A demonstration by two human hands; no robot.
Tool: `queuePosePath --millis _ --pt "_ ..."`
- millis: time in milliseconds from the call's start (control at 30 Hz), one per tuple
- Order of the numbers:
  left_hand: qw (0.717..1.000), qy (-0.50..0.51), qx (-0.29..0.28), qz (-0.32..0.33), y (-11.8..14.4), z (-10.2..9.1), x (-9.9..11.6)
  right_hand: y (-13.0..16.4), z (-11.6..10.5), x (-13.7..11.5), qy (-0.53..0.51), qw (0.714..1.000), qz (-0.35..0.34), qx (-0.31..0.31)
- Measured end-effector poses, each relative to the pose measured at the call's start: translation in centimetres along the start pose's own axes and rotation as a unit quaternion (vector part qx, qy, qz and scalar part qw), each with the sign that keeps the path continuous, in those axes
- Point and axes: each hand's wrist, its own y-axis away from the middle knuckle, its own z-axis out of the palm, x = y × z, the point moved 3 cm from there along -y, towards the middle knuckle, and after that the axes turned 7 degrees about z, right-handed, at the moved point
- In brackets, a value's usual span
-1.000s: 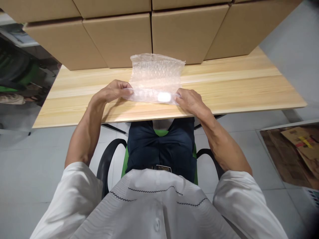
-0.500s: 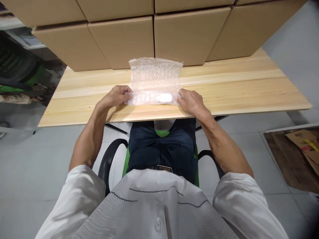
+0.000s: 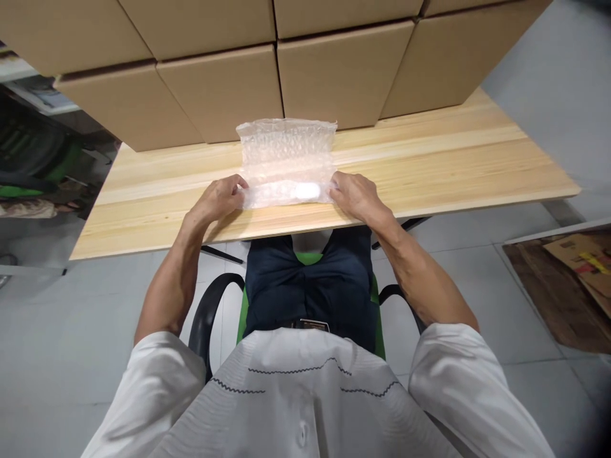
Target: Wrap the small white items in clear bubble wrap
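Our left hand and right hand pinch the bubble wrap ends on the tabletop; roll now tighter around the white item between them.

Clear bubble wrap, near edge rolled around a small white object
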Motion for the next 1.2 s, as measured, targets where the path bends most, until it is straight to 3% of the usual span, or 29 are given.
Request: queuePosePath --millis 67,167,267,400,500,633,1000,1133,1200 --pt "0.998 -0.053 0.012 -0.018 0.6 0.0 0.4 0.0 0.0 -0.1 -0.004 1.0 0.0 -0.001" --pt "0.985 -0.128 0.109 -0.024 1.9 -0.3 2.0 -0.1 0.0 -0.1 -0.013 1.0 -0.003 -0.003" --pt "0.968 -0.149 0.182 0.084 2.6 0.6 6.2 0.0 0.2 0.0 -0.016 1.0 -0.002 0.006" --pt "0.952 -0.167 0.113 0.23 1.1 4.5 13.4 0.3 0.2 0.0 -0.019 1.0 0.001 0.021" --pt "0.946 -0.181 0.071 0.259 -0.8 7.6 16.6 0.4 0.1 0.0 -0.031 0.999 -0.001 0.023" --pt "0.953 -0.178 0.058 0.24 -2.0 9.9 17.1 0.2 0.3 0.3 -0.056 0.998 -0.002 0.017" --pt "0.97 -0.16 0.078 0.164 -1.4 10.7 17.1 -0.5 0.8 2.1 -0.116 0.992 0.008 0.051" --pt "0.975 -0.145 0.058 0.16 -1.5 10.9 17.0 1.7 0.4 1.9 -0.108 0.986 0.028 0.122" --pt "0.976 -0.132 0.054 0.164 -1.6 11.0 16.9 3.1 0.3 0.6 -0.117 0.98 -0.006 0.163"
